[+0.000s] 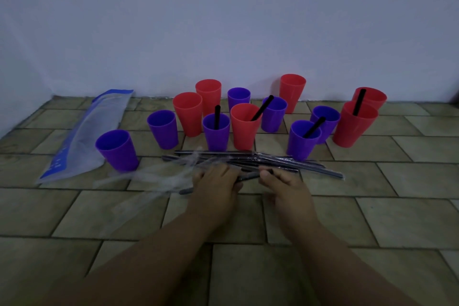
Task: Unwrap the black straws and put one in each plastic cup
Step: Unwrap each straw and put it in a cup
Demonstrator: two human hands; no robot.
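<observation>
Several purple and red plastic cups stand on the tiled floor near the wall. Black straws stick out of a purple cup (215,131), a red cup (244,126), another purple cup (303,139) and a red cup at the right (355,124). A pile of wrapped black straws (273,159) lies in front of the cups. My left hand (216,187) and my right hand (283,185) both grip one wrapped straw (248,176) just in front of the pile; its left end pokes out past my left hand. Both hands are closed on it.
Crumpled clear wrappers (159,176) lie left of my hands. A clear and blue plastic bag (82,136) lies at the far left beside a purple cup (116,150). A pale wall (223,32) rises behind the cups. Tiled floor (248,268) lies beneath my arms.
</observation>
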